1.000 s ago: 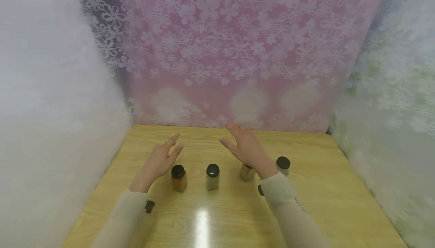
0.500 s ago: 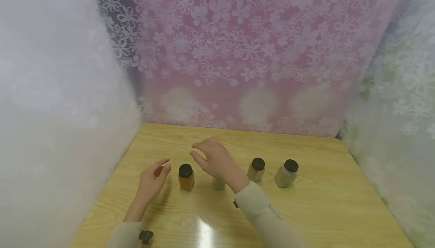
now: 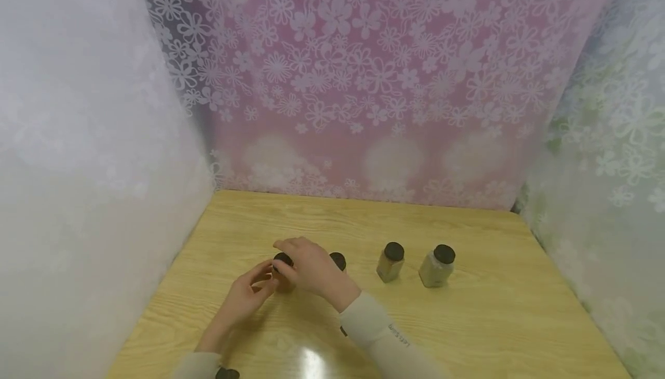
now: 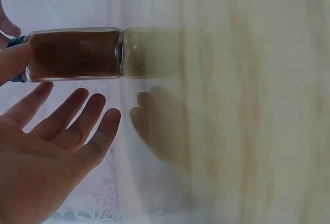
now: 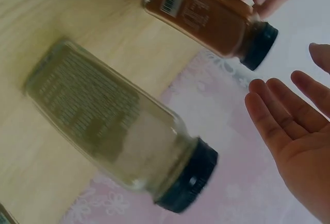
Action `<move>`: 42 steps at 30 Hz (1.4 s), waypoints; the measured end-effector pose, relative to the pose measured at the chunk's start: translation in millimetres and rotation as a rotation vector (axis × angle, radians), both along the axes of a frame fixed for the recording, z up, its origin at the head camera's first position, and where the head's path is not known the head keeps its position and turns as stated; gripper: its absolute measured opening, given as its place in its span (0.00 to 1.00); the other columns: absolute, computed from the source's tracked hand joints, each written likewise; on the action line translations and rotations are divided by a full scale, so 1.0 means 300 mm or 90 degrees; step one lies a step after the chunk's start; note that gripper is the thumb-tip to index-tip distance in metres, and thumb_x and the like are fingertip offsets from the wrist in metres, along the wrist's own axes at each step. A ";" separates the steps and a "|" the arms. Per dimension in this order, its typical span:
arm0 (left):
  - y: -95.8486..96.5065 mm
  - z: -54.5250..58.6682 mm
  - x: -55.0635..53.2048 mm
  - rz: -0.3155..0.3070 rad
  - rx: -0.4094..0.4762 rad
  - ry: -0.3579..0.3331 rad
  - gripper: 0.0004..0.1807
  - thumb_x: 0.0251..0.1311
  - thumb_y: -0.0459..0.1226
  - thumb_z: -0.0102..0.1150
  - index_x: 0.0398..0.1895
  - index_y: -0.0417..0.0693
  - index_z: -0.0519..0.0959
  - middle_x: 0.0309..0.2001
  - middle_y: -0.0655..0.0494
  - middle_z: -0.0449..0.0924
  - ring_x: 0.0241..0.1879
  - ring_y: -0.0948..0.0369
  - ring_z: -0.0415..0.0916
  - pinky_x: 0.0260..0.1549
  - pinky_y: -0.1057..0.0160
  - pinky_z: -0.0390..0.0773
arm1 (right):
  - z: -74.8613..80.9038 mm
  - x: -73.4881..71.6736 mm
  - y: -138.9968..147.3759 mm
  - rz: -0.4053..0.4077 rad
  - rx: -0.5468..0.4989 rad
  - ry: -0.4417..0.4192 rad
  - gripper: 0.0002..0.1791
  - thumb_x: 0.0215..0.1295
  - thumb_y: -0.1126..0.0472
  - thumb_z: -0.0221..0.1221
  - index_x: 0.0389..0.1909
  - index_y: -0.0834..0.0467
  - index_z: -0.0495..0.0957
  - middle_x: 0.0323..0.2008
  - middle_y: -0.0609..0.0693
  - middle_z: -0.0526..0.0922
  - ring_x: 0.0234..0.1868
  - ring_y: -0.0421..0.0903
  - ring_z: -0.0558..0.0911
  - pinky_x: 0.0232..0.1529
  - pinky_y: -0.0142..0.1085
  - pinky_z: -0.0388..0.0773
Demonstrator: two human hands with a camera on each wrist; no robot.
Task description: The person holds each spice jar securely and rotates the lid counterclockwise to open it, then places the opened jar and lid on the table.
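A glass spice jar of reddish-brown powder (image 4: 77,54) with a black cap (image 3: 283,261) stands upright on the table, leftmost in its row. My left hand (image 3: 244,301) is at its left side, fingers spread and loosely bent; in the left wrist view those fingers lie just beside the glass. Over the cap hangs my right hand (image 3: 314,266), thumb in front and fingers beyond. The right wrist view shows its fingers extended, apart from the cap. A second spice jar, with pale greenish contents (image 5: 103,116), stands right of the first, mostly hidden by the right hand in the head view.
Two more black-capped jars stand to the right, one with tan contents (image 3: 391,263) and a wider, paler one (image 3: 436,266). The wooden table (image 3: 493,321) is bounded by a pink floral backdrop (image 3: 332,108) and pale side sheets (image 3: 93,165).
My right hand has moved left and down, past the other jars to the leftmost one. My left hand first dropped back, then came in toward that same jar. The jars stay in place.
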State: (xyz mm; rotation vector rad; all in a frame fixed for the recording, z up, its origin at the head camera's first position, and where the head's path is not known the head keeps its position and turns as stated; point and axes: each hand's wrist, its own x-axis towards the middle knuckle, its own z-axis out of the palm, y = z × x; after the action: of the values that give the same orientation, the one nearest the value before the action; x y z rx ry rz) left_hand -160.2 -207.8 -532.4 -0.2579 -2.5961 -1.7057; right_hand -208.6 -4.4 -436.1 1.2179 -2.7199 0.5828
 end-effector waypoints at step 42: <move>0.031 -0.050 -0.038 -0.002 0.066 -0.009 0.34 0.77 0.39 0.60 0.82 0.46 0.63 0.71 0.36 0.75 0.66 0.37 0.78 0.62 0.48 0.83 | -0.161 0.017 -0.022 -0.089 -0.187 -0.177 0.24 0.79 0.53 0.60 0.71 0.55 0.74 0.61 0.55 0.82 0.58 0.49 0.80 0.54 0.41 0.82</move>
State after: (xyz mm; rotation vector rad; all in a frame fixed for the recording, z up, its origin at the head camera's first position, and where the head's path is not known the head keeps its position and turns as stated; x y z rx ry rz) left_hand -171.5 -198.5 -547.6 -0.2475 -2.5080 -1.8416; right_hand -203.6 -11.0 -484.5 0.9283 -2.7692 1.1608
